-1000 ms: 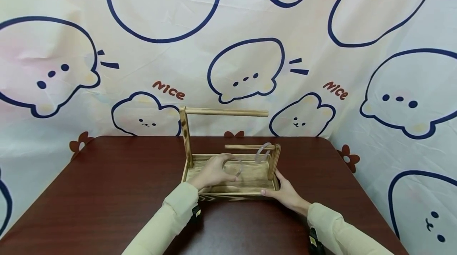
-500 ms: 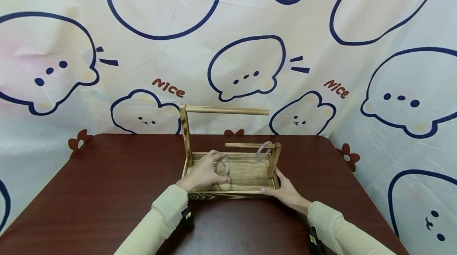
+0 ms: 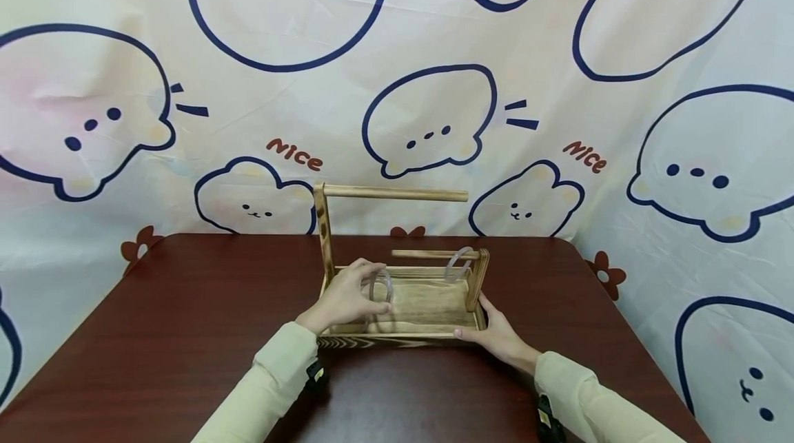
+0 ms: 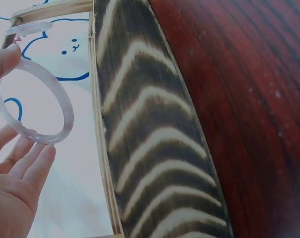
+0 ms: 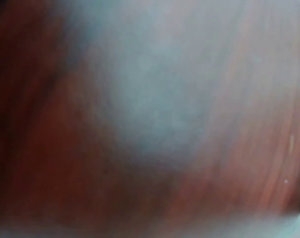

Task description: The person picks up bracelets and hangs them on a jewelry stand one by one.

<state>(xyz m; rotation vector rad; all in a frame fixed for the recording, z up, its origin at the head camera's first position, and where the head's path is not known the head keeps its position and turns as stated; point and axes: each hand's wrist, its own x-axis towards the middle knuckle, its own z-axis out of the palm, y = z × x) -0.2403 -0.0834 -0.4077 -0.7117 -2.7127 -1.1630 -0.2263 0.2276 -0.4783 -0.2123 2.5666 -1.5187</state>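
Observation:
My left hand pinches a pale translucent bangle between thumb and fingertips, over the left part of a wooden rack's tray. In the left wrist view the ring stands tilted, with the thumb at its upper edge and fingertips under its lower edge. Another pale bangle hangs on the rack's short lower bar, near the right post. My right hand grips the tray's right end, thumb on the front edge and fingers behind the side. The right wrist view shows only blurred tabletop.
A tall left post carries a long upper bar, whose right end is free. The short bar sits lower on the right post, its free end pointing left. Everything stands on a dark red wooden table before a cartoon-print cloth.
My left hand has moved left along the tray with the bangle, away from the short bar. The right hand, the rack and the hanging bangle have stayed in place.

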